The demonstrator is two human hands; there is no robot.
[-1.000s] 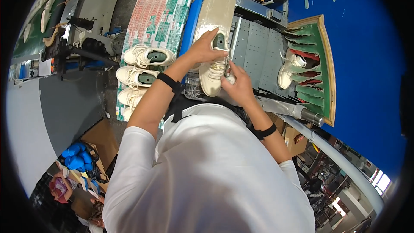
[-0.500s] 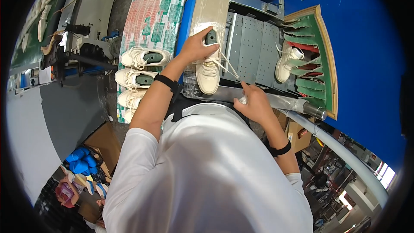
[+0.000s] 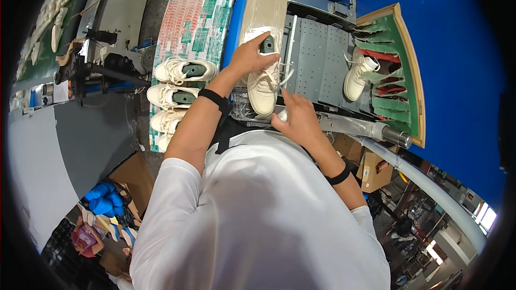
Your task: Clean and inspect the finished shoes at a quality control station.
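Observation:
A cream lace-up sneaker (image 3: 262, 94) stands toe toward me on a beige board, with a green insert in its opening. My left hand (image 3: 251, 58) grips it round the collar, thumb and forefinger on either side of the insert. Loose lace ends (image 3: 288, 74) curl out to the right of the tongue. Beside the toe, apart from the laces, my right hand (image 3: 300, 117) is curled with its forefinger pointing up. Something small and whitish shows at its thumb, too little of it visible to name.
Several more cream sneakers (image 3: 185, 70) stand on a taped board (image 3: 196, 21) at left. Across the grey perforated conveyor (image 3: 314, 48), another sneaker (image 3: 356, 78) sits before a wood-framed opening with green strips (image 3: 400, 75). A metal roller (image 3: 395, 135) runs along the near edge.
My right hand has let go of the lace and moved left toward the toe. The lace, pulled taut before, now hangs in loose loops. My left hand keeps its grip on the sneaker.

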